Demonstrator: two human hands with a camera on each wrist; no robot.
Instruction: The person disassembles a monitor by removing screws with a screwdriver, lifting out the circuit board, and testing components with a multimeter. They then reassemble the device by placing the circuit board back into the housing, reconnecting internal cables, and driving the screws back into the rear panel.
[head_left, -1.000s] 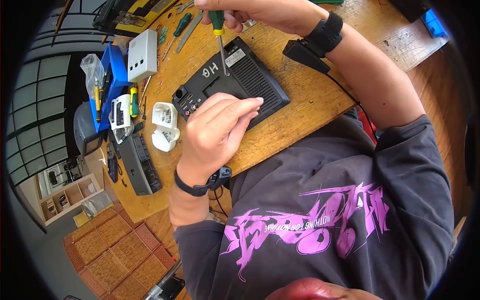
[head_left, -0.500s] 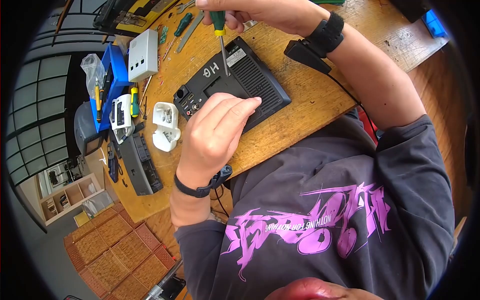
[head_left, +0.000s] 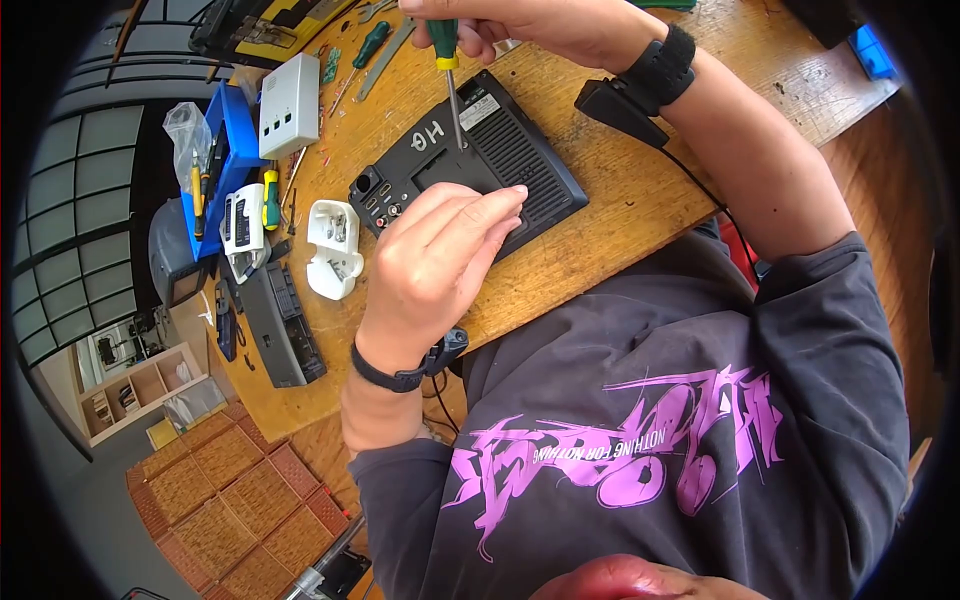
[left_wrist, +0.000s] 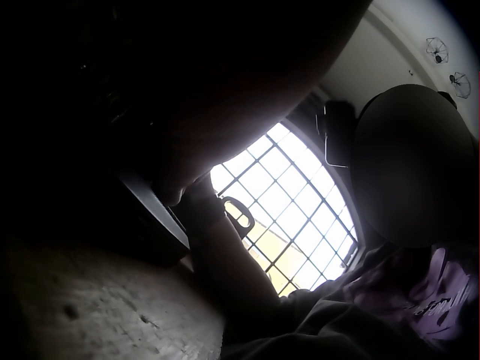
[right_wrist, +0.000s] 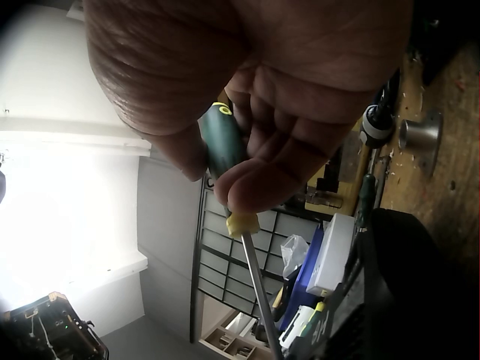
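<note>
A black device with a vented back panel [head_left: 500, 165], several sockets and white letters on it lies on the wooden bench. My right hand [head_left: 540, 18] grips a screwdriver [head_left: 445, 42] by its green and yellow handle. The shaft slants down, and its tip is right at a small hole in the casing, beside the vents. In the right wrist view, thumb and fingertips close round the green handle [right_wrist: 223, 142]. My left hand [head_left: 432, 245] rests over the near part of the device, fingers together and slightly bent. Its palm side is hidden, and the left wrist view is mostly dark.
Left of the device stand a small white box [head_left: 334, 235] with metal bits in it and a black plastic housing [head_left: 280, 325]. Farther back are a blue bin [head_left: 238, 130], a white box [head_left: 290, 105], another green screwdriver [head_left: 372, 44] and a yellow case [head_left: 290, 25].
The bench and device have shifted slightly right in the head view. The screwdriver tip stays at the same spot on the casing, and the left hand stays over the device.
</note>
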